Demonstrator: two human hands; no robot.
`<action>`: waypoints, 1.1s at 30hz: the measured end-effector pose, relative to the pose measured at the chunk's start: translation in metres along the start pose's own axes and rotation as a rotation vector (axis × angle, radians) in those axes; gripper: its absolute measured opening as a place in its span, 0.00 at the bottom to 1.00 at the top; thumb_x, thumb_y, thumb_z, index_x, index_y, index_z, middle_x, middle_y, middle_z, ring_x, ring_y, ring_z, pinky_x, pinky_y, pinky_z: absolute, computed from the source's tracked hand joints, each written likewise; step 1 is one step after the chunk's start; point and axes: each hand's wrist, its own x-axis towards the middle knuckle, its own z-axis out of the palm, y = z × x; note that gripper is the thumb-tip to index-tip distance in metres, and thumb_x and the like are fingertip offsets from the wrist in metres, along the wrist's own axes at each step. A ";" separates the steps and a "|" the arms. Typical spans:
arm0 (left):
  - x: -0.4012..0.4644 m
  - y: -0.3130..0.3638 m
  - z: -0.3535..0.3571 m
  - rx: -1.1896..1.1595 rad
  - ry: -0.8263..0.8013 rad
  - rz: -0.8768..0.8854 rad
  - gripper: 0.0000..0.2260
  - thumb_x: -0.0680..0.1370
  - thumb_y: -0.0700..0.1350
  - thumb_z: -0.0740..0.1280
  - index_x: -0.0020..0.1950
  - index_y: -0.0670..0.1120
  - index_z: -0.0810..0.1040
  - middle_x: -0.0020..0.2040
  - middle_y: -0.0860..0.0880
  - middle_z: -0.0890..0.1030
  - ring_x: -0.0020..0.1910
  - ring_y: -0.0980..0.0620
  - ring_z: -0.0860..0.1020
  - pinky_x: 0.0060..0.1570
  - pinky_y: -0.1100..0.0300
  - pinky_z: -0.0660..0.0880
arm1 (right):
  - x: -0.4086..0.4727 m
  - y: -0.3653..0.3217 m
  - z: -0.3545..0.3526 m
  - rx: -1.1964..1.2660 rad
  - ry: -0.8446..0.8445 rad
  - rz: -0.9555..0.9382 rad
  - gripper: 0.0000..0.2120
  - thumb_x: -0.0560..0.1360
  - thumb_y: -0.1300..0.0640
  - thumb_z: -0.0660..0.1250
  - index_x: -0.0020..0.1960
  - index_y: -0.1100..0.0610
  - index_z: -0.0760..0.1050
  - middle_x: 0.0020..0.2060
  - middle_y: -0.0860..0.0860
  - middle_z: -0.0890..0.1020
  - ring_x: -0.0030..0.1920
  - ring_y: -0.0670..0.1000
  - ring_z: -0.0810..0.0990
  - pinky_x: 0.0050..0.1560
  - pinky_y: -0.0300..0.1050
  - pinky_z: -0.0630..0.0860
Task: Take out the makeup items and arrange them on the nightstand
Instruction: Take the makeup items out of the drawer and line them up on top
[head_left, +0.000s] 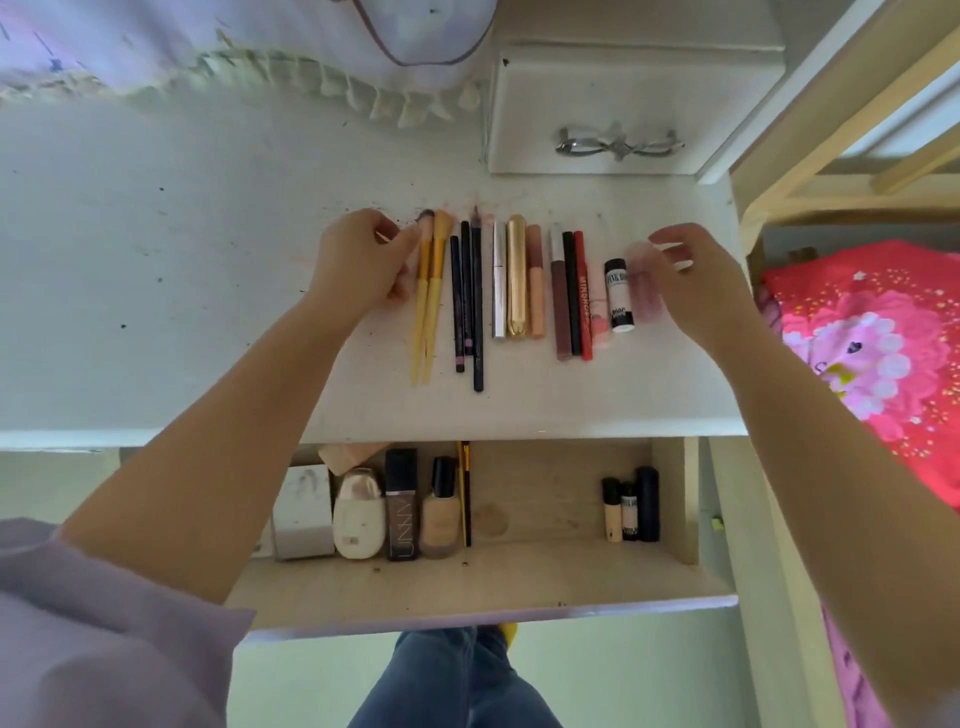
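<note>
A row of makeup items lies on the white nightstand top (208, 312): two yellow brushes (431, 291), dark pencils (467, 301), a silver tube (498, 280), a gold tube (516, 275), lip products (571, 296) and a small white bottle (619, 296). My left hand (358, 265) sits at the row's left end, its curled fingers pinching the leftmost yellow brush. At the right end my right hand (696, 280) holds a blurred pink tube (641, 286) beside the white bottle. The open drawer (545, 577) below holds foundation bottles (421, 509), a brush and three small tubes (631, 506).
A small white drawer box with a metal handle (618, 143) stands at the back right of the top. A frilled cloth (260, 67) hangs over the back left. A wooden bed frame (831, 130) and a red patterned blanket (878, 348) are on the right.
</note>
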 end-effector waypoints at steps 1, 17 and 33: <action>-0.003 0.002 0.001 0.004 -0.002 -0.002 0.10 0.79 0.51 0.63 0.49 0.44 0.75 0.34 0.49 0.80 0.21 0.61 0.76 0.24 0.71 0.73 | -0.004 0.000 -0.001 0.004 -0.010 0.003 0.14 0.78 0.49 0.61 0.62 0.52 0.71 0.50 0.49 0.77 0.45 0.48 0.76 0.36 0.34 0.67; -0.199 -0.109 0.067 0.366 -0.301 0.031 0.08 0.80 0.46 0.60 0.58 0.48 0.74 0.35 0.53 0.77 0.34 0.54 0.76 0.37 0.57 0.76 | -0.162 0.106 0.058 -0.455 -0.504 0.205 0.18 0.81 0.52 0.55 0.69 0.57 0.64 0.48 0.58 0.81 0.46 0.57 0.80 0.44 0.47 0.77; -0.136 -0.099 0.141 0.852 -0.234 0.070 0.08 0.80 0.43 0.59 0.58 0.43 0.72 0.50 0.44 0.80 0.46 0.45 0.79 0.33 0.58 0.69 | -0.170 0.120 0.081 -0.662 -0.409 -0.045 0.13 0.81 0.52 0.55 0.64 0.54 0.65 0.58 0.58 0.72 0.44 0.59 0.78 0.36 0.46 0.72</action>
